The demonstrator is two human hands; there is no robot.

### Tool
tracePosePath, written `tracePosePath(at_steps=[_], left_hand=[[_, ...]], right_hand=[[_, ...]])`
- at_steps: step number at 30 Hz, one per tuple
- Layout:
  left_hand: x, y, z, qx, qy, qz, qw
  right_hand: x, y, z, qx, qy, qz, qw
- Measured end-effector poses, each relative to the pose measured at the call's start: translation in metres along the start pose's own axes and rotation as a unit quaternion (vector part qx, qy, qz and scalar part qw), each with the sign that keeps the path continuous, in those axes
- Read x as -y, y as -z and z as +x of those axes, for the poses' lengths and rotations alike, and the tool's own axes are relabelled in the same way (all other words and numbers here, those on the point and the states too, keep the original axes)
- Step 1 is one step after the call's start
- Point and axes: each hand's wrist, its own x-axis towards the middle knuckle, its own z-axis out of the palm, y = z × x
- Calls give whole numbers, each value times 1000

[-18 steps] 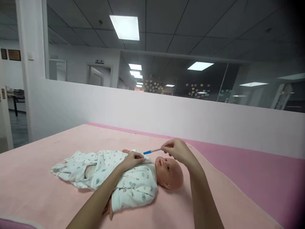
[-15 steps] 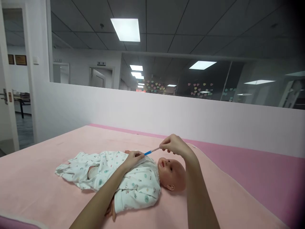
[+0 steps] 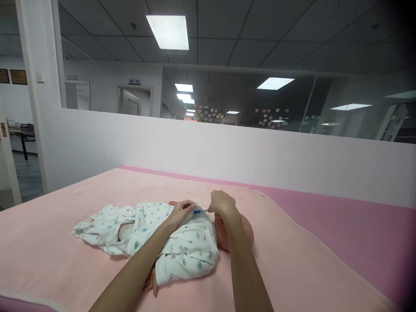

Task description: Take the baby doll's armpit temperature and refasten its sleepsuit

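A baby doll [image 3: 242, 234] in a white patterned sleepsuit [image 3: 182, 247] lies on its back on a pink blanket [image 3: 292, 268], head to the right. My left hand [image 3: 182, 212] rests on the doll's far shoulder, fingers curled on the suit's collar. My right hand [image 3: 222, 203] is above the doll's face, pinching a thin stick with a blue tip [image 3: 197, 211]. The blue tip touches the collar right beside my left fingers. My right forearm covers most of the doll's face.
The blanket covers a wide bed with a darker pink sheet [image 3: 357, 234] showing at the right. A white partition wall [image 3: 227, 151] with glass above runs behind the bed. An open doorway [image 3: 16, 143] is at the far left.
My right hand has come down and left, bringing the stick's blue tip from the air above the doll to the collar at my left fingers. The doll's face is now mostly covered.
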Motion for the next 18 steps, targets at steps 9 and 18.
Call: tracePosePath(at_steps=[9, 18], left_hand=[[1, 1, -2, 60, -27, 5, 998], [4, 2, 0, 63, -30, 32, 997]], right_hand=[[5, -23, 11, 33, 36, -25, 998], [19, -52, 27, 2, 55, -10, 998]])
